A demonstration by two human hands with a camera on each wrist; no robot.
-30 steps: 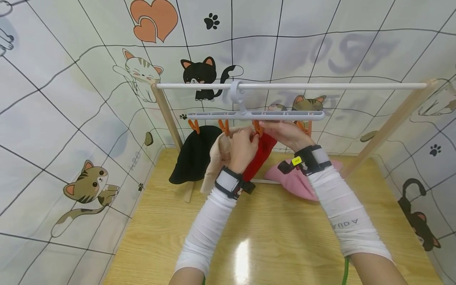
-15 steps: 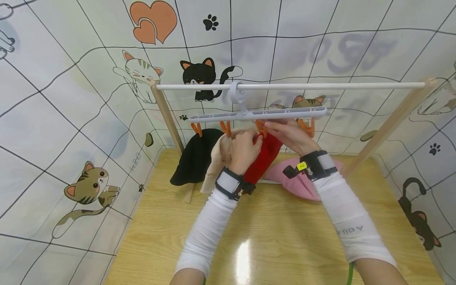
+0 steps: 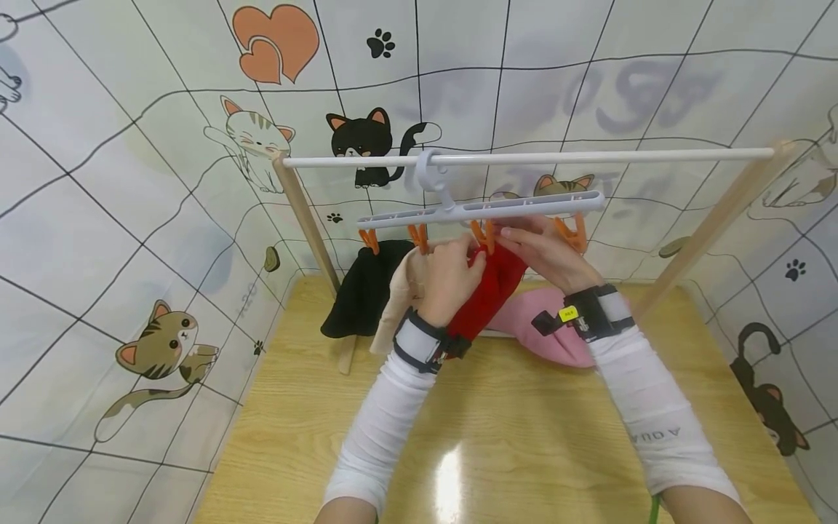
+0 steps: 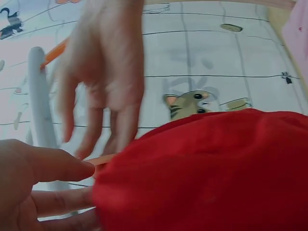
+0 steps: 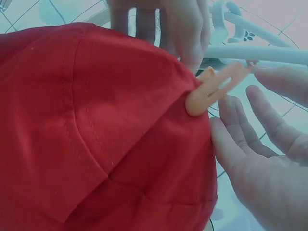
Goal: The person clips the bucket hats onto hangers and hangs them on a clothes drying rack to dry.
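Note:
A red cloth hat (image 3: 487, 291) hangs by its edge from an orange clothespin (image 3: 483, 237) under a pale hanger (image 3: 524, 207). My left hand (image 3: 452, 280) holds the hat's edge just below that clothespin; in the left wrist view, its thumb (image 4: 62, 165) lies by the clothespin and its fingertips are hidden at the red cloth. On the other side, my right hand (image 3: 546, 251) has its fingers extended and apart. In the right wrist view, the right thumb (image 5: 281, 84) is close to the clothespin's (image 5: 211, 91) upper end; contact is unclear.
A black hat (image 3: 368, 291) and a beige hat (image 3: 399, 291) hang from clothespins at left. At the hanger's right end is another clothespin (image 3: 572, 233). A white rod (image 3: 589, 157) on wooden posts carries the hanger. A pink hat (image 3: 550, 338) lies on the wooden table (image 3: 524, 437).
The hanger has tilted, its right end rising and its left end dropping. The red hat and its clothespin have shifted slightly right. My right hand has moved right, its fingers farther from the clothespin.

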